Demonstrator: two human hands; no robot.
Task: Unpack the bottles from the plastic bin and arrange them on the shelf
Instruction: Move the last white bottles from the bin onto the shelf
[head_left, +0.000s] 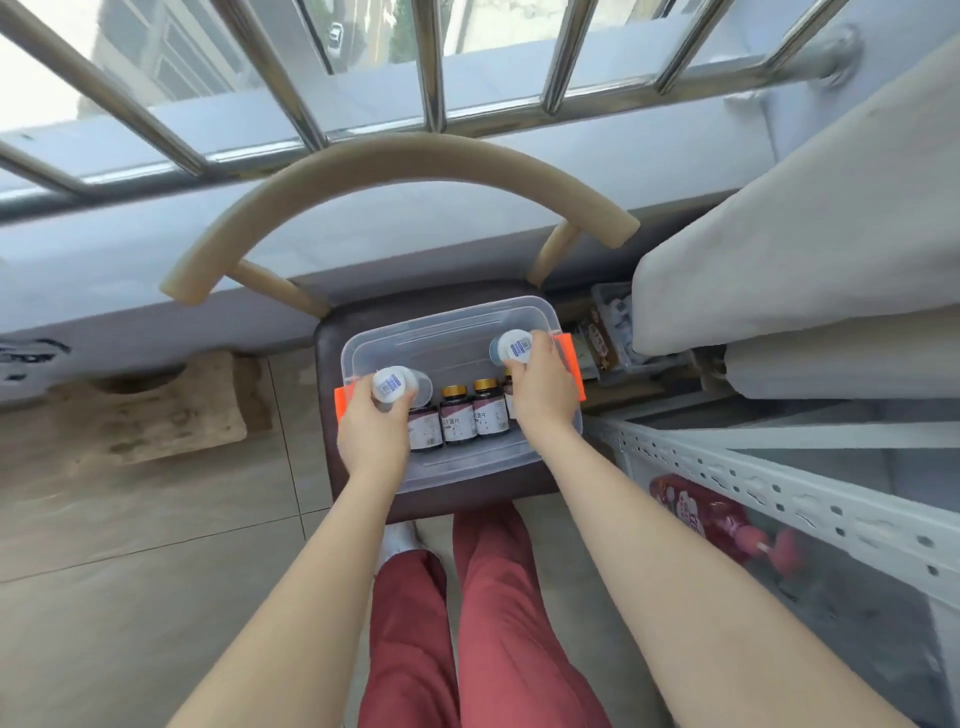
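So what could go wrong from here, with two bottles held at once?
1. The left grip holds the left white bottle and the right grip holds the right white bottle. With neither free, a slip could drop one onto the dark bottles standing in the bin.
2. The shelf lies to the right, so the left arm must cross over and may nudge the bin on the chair seat.

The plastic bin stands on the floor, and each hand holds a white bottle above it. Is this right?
Not quite: the head view shows the plastic bin on a dark chair seat instead. The left hand and right hand do each hold a white bottle above it.
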